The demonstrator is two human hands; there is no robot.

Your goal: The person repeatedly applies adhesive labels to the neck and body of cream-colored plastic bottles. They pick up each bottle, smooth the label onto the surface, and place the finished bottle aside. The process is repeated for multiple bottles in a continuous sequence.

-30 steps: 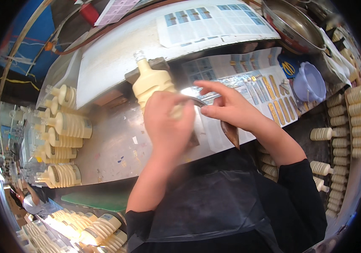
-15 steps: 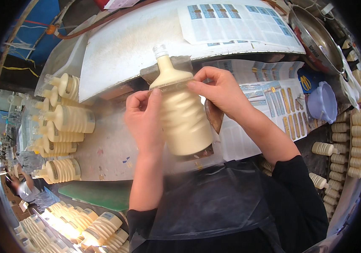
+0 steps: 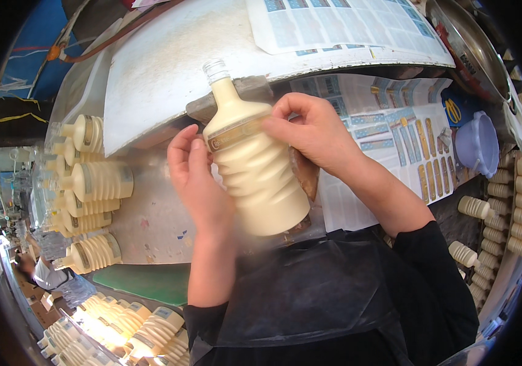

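Note:
A cream bottle (image 3: 260,177) with spiral ridges and a clear threaded neck stands tilted in front of me, its neck pointing away and slightly left. Around its shoulder lies a gold label strip (image 3: 235,133), flat against the surface at the left and middle. At the strip's right end, my right hand (image 3: 310,128) pinches it with thumb and forefinger against the bottle. My left hand (image 3: 195,177) is just left of the strip's other end, thumb and fingers slightly apart, holding nothing. A brown wedge-shaped piece (image 3: 305,174) shows partly behind the bottle's right side.
Several labelled bottles (image 3: 99,181) lie stacked at the left; more bottles (image 3: 151,329) fill the lower left. Label sheets (image 3: 365,146) spread to the right, beside a lavender bucket (image 3: 478,145). A raised white board (image 3: 169,67) spans the back. Racked bottles (image 3: 520,207) stand far right.
My left thumb and fingers have come off the strip's left end and moved left. The bottle has turned slightly, and the strip's gold front now shows. My right hand still pinches its end.

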